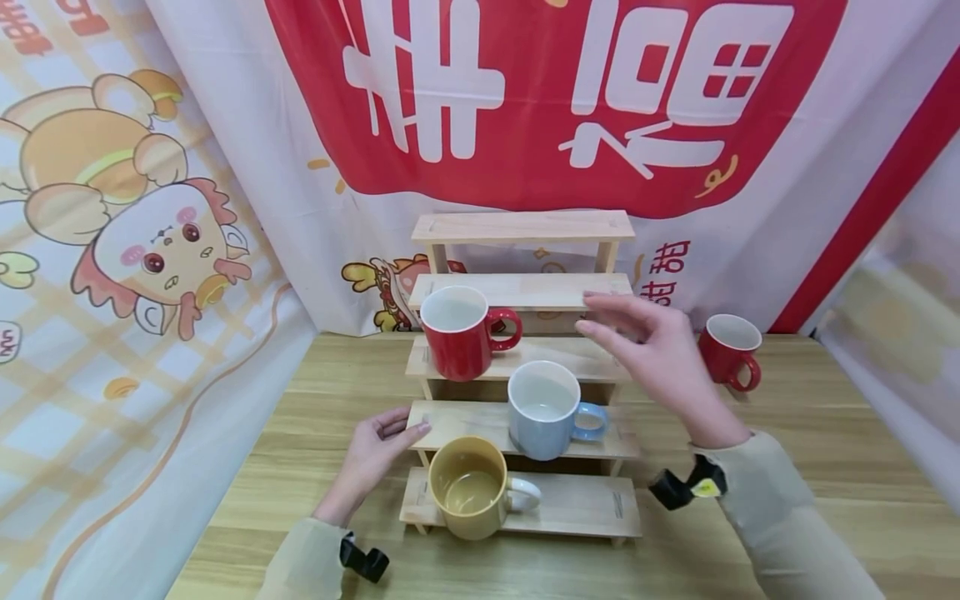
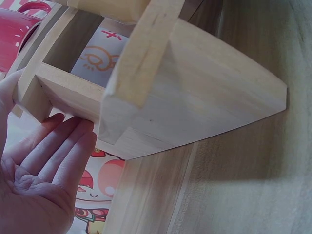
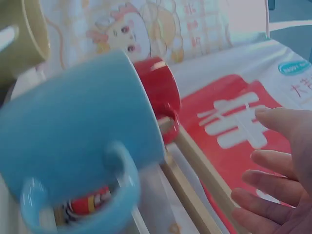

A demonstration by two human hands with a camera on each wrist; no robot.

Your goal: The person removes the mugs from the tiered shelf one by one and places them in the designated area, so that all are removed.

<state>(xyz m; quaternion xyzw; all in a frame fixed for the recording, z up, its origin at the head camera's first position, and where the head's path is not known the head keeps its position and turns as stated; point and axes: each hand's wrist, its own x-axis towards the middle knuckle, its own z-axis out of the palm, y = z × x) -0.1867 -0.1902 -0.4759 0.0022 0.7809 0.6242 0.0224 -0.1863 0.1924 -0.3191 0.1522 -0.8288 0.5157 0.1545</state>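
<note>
A stepped wooden shelf [image 1: 562, 504] holds three mugs. The yellow mug [image 1: 468, 492] with a white handle sits on the lowest step, the light blue mug [image 1: 543, 412] one step up. A red mug [image 1: 457, 333] stands higher, on the left. My left hand [image 1: 378, 450] holds the left end of the blue mug's step, thumb over the board; the left wrist view shows the fingers [image 2: 73, 141] against the wood. My right hand [image 1: 648, 342] hovers by the right end of the upper steps, holding nothing, fingers apart. In the right wrist view the blue mug [image 3: 83, 131] is close by.
Another red mug [image 1: 727, 354] stands on the wooden table [image 1: 277, 475], right of the shelf. Behind hangs a white cloth with a red printed patch [image 1: 540, 108]; a patterned cloth [image 1: 127, 250] lines the left side. Black wrist straps show on both arms.
</note>
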